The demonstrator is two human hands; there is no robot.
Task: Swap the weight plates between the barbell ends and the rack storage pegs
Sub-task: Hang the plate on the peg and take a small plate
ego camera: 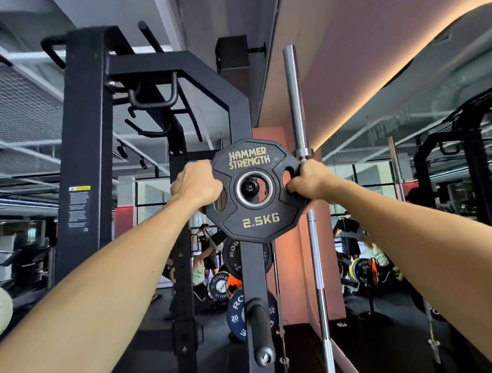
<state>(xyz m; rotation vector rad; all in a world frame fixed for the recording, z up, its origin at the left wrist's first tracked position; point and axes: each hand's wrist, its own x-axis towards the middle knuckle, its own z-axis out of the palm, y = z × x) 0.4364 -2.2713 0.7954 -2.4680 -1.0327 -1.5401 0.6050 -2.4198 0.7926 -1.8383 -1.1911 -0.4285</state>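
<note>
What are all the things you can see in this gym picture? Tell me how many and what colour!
2.5KG plate: one, black with gold letters, held up at the rack post, peg end showing through its hole.
Rack: one, black, left and centre.
Empty peg: one, black, lower on the post.
Stored plates: several, blue, black and orange, behind the post.
Standing barbell: one, silver, upright at right.
Mirror: one, right wall.
Left hand: grips the plate's left side.
Right hand: grips the plate's right side.

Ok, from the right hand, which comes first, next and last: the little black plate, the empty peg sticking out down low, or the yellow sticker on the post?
1. 2.5 kg plate: gripped by the right hand.
2. Empty peg: below, lower centre.
3. Yellow sticker: far left, on the post.
</note>
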